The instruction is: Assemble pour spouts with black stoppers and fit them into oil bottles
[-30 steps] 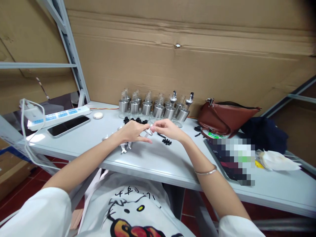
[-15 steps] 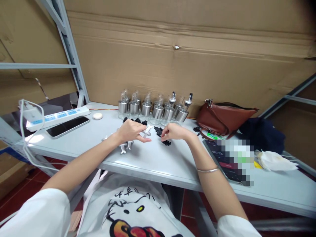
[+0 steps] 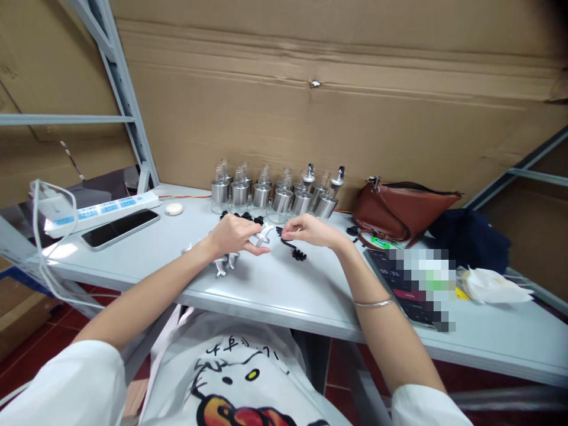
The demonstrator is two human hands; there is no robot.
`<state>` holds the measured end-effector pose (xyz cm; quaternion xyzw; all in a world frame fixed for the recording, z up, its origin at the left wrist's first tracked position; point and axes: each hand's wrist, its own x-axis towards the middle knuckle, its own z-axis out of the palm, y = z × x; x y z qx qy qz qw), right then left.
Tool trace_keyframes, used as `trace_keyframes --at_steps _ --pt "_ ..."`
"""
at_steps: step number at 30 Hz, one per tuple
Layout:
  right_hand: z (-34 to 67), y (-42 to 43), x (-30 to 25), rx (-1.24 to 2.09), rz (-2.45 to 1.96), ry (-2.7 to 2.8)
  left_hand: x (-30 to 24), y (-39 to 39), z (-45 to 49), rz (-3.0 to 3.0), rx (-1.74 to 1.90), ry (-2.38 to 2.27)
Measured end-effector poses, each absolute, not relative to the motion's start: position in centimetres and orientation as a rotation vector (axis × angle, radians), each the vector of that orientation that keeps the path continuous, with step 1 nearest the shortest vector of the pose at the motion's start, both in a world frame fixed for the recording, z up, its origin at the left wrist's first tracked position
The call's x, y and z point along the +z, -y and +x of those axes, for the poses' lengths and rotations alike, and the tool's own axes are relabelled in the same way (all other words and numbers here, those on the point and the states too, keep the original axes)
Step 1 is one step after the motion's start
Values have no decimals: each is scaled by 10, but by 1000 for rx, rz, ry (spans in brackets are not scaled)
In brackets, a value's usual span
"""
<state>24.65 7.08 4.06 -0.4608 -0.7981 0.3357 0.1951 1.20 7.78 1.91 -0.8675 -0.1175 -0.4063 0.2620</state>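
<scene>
My left hand (image 3: 237, 234) is closed on a silver pour spout (image 3: 264, 235), whose curved tip points up and to the right. Several more silver spouts (image 3: 224, 263) lie on the table beside and below that hand. To the right, my right hand (image 3: 308, 229) pinches a thin black stick-like piece (image 3: 289, 244) at one end, its other end slanting down to the right. Small black parts (image 3: 299, 255) lie in a cluster just below it. Dark caps (image 3: 243, 218) sit in a row behind my left hand.
Glass bottles with steel sleeves (image 3: 281, 202) stand in rows at the back, some with spouts fitted. A brown bag (image 3: 402, 210) and a tablet (image 3: 390, 266) are on the right. A phone (image 3: 119, 228) and a power strip (image 3: 102, 213) lie on the left.
My right hand has lifted slightly from the black parts and moved a little left, with the thin black piece now showing in its fingers. The left hand keeps its hold on the spout.
</scene>
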Motion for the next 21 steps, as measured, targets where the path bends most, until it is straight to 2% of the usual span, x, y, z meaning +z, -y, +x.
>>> trace_keyframes --at_steps 3,5,21 --pt "241 -64 45 1308 -1061 1956 19 -78 12 -2369 -1057 348" --pt "236 -60 47 1408 -962 1832 18 -78 12 -2381 -1041 368" --pt "221 -56 42 1533 -919 1716 17 -76 14 -2365 -1019 287"
